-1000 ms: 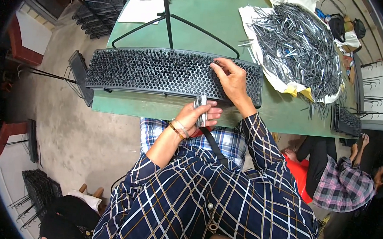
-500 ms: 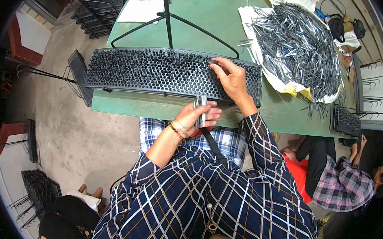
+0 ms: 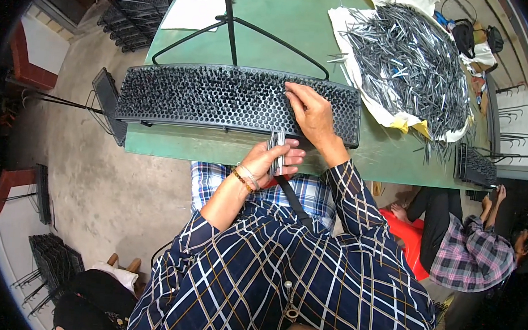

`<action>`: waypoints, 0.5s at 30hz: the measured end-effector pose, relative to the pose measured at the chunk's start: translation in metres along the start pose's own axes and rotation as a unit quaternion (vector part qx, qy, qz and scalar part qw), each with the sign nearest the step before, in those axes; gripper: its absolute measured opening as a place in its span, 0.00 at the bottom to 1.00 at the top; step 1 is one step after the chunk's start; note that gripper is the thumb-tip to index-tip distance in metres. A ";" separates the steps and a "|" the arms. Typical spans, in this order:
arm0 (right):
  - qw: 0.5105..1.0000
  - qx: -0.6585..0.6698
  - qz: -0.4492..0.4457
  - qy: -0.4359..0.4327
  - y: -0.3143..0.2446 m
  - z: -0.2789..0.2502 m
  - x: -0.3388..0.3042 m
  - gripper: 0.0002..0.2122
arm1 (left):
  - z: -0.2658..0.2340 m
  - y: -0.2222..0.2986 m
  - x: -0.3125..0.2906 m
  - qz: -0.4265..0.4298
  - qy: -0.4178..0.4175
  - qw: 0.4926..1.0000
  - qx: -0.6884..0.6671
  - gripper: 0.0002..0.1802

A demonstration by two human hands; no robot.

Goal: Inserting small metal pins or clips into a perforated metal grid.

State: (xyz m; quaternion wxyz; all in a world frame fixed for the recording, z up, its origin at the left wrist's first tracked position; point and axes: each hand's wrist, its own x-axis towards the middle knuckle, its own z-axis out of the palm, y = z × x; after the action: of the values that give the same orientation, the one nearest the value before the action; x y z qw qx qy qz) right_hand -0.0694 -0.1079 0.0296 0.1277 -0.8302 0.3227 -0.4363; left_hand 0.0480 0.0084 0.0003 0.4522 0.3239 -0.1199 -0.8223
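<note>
A long black perforated tray [image 3: 248,111] lies along the near part of the table, with many dark thin sticks standing in its holes. More bare holes show toward its middle right. My right hand [image 3: 312,114] is over the right part of the tray, thumb and forefinger pinched near the far rows; whatever they hold is too small to make out. Just in front of the tray's near edge, my left hand [image 3: 258,162] is palm up. Its thumb presses a small bundle of thin grey sticks [image 3: 277,157] against the fingers.
A big heap of loose grey sticks [image 3: 408,65] lies on white sacking at the right of the green table [image 3: 275,17]. A black metal rod frame [image 3: 232,21] rises behind the tray. White paper [image 3: 192,9] lies far left. A co-worker [image 3: 477,253] sits at the right.
My right hand has shifted slightly left and nearer over the tray, its pinched fingertips moving a little left. My left hand stays in place with the bundle of sticks.
</note>
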 end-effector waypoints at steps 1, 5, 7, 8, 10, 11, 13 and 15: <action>1.000 0.002 -0.001 -0.002 0.000 0.001 -0.001 0.10 | -0.001 0.000 -0.001 0.001 0.002 1.000 0.001 0.17; 0.999 -0.002 -0.019 -0.028 -0.002 0.000 -0.003 0.10 | -0.001 -0.002 0.001 0.000 0.001 1.000 0.001 0.17; 0.999 -0.009 -0.023 -0.037 -0.003 0.002 -0.002 0.09 | -0.002 -0.002 0.000 -0.001 0.001 1.000 0.000 0.17; 0.998 -0.018 -0.027 -0.046 -0.003 0.003 -0.001 0.09 | -0.003 -0.002 -0.001 -0.001 0.000 1.000 0.001 0.17; 0.998 -0.027 -0.017 -0.059 -0.003 0.004 0.003 0.09 | -0.005 -0.003 -0.001 0.000 0.002 1.000 0.000 0.17; 0.997 -0.036 -0.008 -0.072 -0.004 0.005 0.004 0.10 | -0.006 -0.003 -0.002 0.001 0.003 1.000 0.000 0.17; 0.995 -0.056 -0.018 -0.085 -0.003 -0.002 0.006 0.09 | -0.002 -0.003 0.000 0.000 -0.005 1.000 0.002 0.17; 0.992 -0.073 -0.028 -0.098 -0.003 -0.005 0.006 0.09 | 0.000 -0.003 0.002 -0.001 -0.011 1.000 0.003 0.17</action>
State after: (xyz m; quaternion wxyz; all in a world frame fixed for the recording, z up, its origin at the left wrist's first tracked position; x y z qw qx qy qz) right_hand -0.0696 -0.1093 0.0381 0.0857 -0.8849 0.3160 -0.3314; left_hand 0.0456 0.0087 -0.0022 0.4488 0.3169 -0.1269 -0.8258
